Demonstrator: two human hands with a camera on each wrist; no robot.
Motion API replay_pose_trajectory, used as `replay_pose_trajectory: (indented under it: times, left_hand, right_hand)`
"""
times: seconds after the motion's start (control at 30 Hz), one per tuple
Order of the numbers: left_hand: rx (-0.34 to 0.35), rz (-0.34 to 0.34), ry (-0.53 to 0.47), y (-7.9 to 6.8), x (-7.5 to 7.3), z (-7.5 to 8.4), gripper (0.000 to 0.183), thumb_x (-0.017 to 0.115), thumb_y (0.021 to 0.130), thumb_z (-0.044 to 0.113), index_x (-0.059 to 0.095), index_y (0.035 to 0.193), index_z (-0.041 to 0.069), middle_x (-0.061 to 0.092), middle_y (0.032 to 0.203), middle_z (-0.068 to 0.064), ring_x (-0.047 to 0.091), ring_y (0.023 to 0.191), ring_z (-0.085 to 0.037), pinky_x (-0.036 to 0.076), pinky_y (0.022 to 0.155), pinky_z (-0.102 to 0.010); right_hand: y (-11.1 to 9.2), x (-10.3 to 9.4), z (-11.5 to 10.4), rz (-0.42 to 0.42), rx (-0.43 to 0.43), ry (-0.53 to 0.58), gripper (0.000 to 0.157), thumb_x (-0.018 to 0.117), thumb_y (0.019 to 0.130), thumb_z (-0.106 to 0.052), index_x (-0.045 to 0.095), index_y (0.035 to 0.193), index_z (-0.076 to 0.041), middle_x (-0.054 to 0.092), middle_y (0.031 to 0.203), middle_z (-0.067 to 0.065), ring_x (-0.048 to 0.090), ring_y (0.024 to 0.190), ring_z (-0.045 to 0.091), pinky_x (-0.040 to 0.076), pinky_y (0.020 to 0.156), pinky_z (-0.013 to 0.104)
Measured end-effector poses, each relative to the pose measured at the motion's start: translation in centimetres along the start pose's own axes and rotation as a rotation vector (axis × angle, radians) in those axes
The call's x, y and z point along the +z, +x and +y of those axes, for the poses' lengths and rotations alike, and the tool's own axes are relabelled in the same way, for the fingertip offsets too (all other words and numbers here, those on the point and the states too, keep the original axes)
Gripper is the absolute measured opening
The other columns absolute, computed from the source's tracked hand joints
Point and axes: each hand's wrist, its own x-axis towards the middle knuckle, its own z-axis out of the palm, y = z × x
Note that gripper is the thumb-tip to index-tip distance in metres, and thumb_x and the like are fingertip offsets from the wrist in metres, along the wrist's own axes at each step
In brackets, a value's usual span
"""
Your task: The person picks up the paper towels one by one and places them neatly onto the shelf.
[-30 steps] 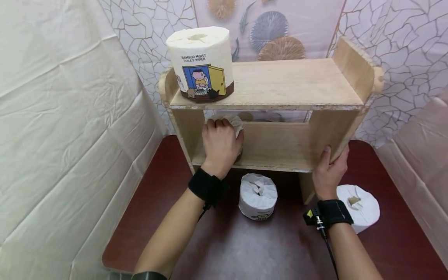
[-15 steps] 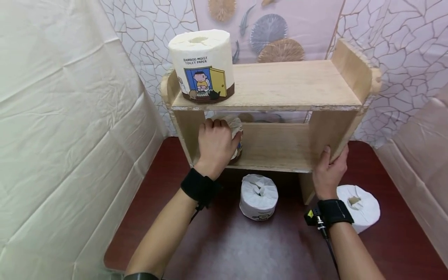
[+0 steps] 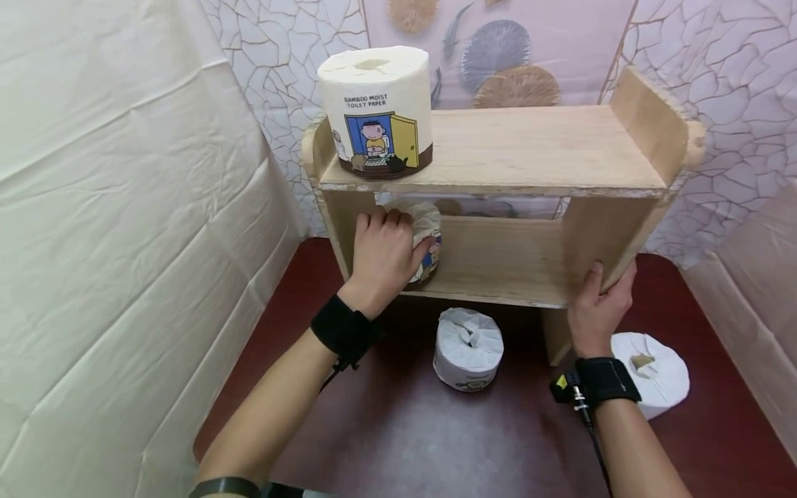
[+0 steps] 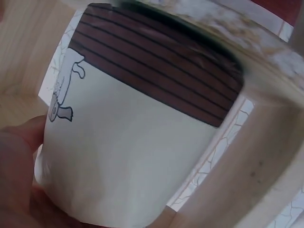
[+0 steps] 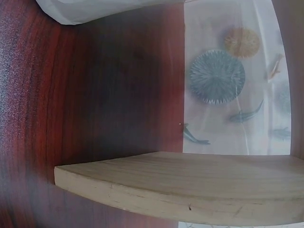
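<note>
My left hand (image 3: 382,252) grips a wrapped toilet paper roll (image 3: 432,249) from above on the middle shelf, close to the left side panel. In the left wrist view this toilet paper roll (image 4: 123,147) shows a cream wrapper with a brown striped band, and my fingers lie along its side. My right hand (image 3: 599,311) holds the wooden shelf unit (image 3: 542,145) by its right side panel, thumb on the inner face. In the right wrist view the hand is hidden; a wooden panel (image 5: 180,187) crosses the bottom.
A larger toilet paper roll (image 3: 382,121) stands on the top shelf at the left. Two white rolls sit on the dark red table (image 3: 398,443): one roll (image 3: 468,353) below the shelf front, another roll (image 3: 660,377) beside my right wrist. Cloth (image 3: 124,242) hangs at the left.
My left hand has moved left with the toilet paper roll, toward the left side panel, and more of the roll's printed side shows. The right hand keeps its hold on the shelf unit.
</note>
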Motion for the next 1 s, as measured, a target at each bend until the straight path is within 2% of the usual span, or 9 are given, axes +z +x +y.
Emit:
replay_pose_trajectory:
  times: [0.17, 0.37, 0.53, 0.8, 1.0]
  left_hand:
    - [0.053, -0.009, -0.062, 0.3, 0.1, -0.4, 0.047, 0.067, 0.101, 0.054, 0.074, 0.098, 0.007, 0.07, 0.095, -0.009, 0.061, 0.099, -0.032, 0.04, 0.083, -0.045]
    - [0.138, -0.03, -0.063, 0.3, 0.1, -1.0, 0.051, 0.063, 0.102, 0.057, 0.074, 0.117, 0.01, 0.073, 0.113, -0.007, 0.059, 0.11, -0.031, 0.04, 0.088, -0.045]
    - [0.196, -0.05, -0.081, 0.1, 0.2, -1.6, 0.053, 0.06, 0.103, 0.059, 0.073, 0.125, 0.013, 0.073, 0.122, -0.004, 0.057, 0.113, -0.029, 0.04, 0.092, -0.045]
    - [0.248, -0.046, -0.098, 0.2, 0.1, -2.8, 0.051, 0.059, 0.104, 0.058, 0.07, 0.131, 0.015, 0.073, 0.124, -0.003, 0.057, 0.115, -0.03, 0.041, 0.093, -0.046]
    - [0.221, -0.119, -0.174, 0.2, -0.2, -3.5, 0.049, 0.06, 0.104, 0.055, 0.069, 0.134, 0.017, 0.07, 0.131, -0.002, 0.055, 0.122, -0.031, 0.04, 0.098, -0.048]
  right_hand:
    - [0.4, -0.4, 0.5, 0.0, -0.024, -0.014, 0.047, 0.057, 0.106, -0.019, 0.054, 0.153, -0.014, 0.067, 0.136, 0.019, 0.06, 0.124, 0.018, 0.042, 0.103, 0.023]
    - [0.5, -0.5, 1.0, -0.023, -0.053, 0.005, 0.045, 0.058, 0.107, -0.023, 0.055, 0.152, -0.022, 0.067, 0.136, 0.016, 0.061, 0.124, 0.017, 0.043, 0.102, 0.024]
    - [0.3, -0.5, 1.1, -0.02, -0.042, 0.003, 0.046, 0.057, 0.107, -0.022, 0.054, 0.153, -0.02, 0.067, 0.137, 0.016, 0.061, 0.124, 0.016, 0.043, 0.101, 0.022]
    - [0.3, -0.2, 0.4, -0.008, -0.032, -0.004, 0.046, 0.056, 0.107, -0.018, 0.053, 0.153, -0.012, 0.066, 0.137, 0.02, 0.061, 0.124, 0.017, 0.043, 0.101, 0.022]
    - [-0.1, 0.1, -1.2, 0.002, -0.004, 0.011, 0.045, 0.056, 0.107, -0.017, 0.054, 0.152, -0.011, 0.065, 0.138, 0.021, 0.061, 0.124, 0.016, 0.042, 0.102, 0.022]
